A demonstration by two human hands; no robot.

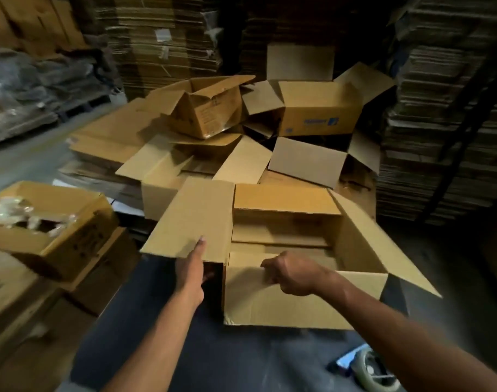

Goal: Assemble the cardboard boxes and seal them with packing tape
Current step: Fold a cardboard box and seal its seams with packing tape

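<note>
At the far left a box of scraps [48, 222] sat on stacked cardboard. Next to it, the left hand [192, 267] reached to the open box [284, 295] on the dark surface [162, 321], forefinger straight against the left flap [193, 219], the other fingers hidden behind the flap edge, so I could not tell its grip. The right hand [291, 274] clenched the near flap's top edge. Behind lay a heap of boxes [270, 123]. A tape dispenser [366, 369] rested at the lower right, beside the right forearm
</note>
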